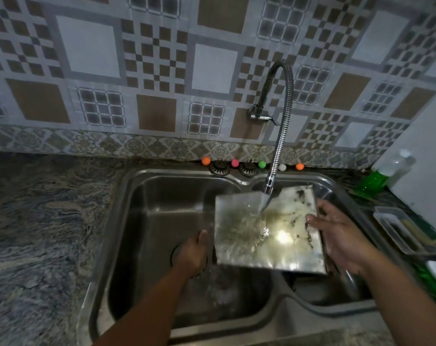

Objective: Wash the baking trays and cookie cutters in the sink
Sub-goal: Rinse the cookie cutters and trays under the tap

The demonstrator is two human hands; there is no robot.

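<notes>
A shiny metal baking tray (pixel 239 248), smeared with soapy residue, is held tilted over the divider of a steel double sink (pixel 137 221). Water from the flexible faucet (pixel 284 116) streams onto its middle. My left hand (pixel 193 253) grips the tray's left edge, thumb on top and fingers hidden underneath. My right hand (pixel 336 236) lies against the tray's right edge with fingertips on its surface. I see no cookie cutters.
A green dish soap bottle (pixel 376 178) stands at the right rear. A plastic holder with a sponge (pixel 406 231) sits on the right counter. Several small coloured balls (pixel 234 163) line the sink's back rim. Marbled counter (pixel 37 221) extends left.
</notes>
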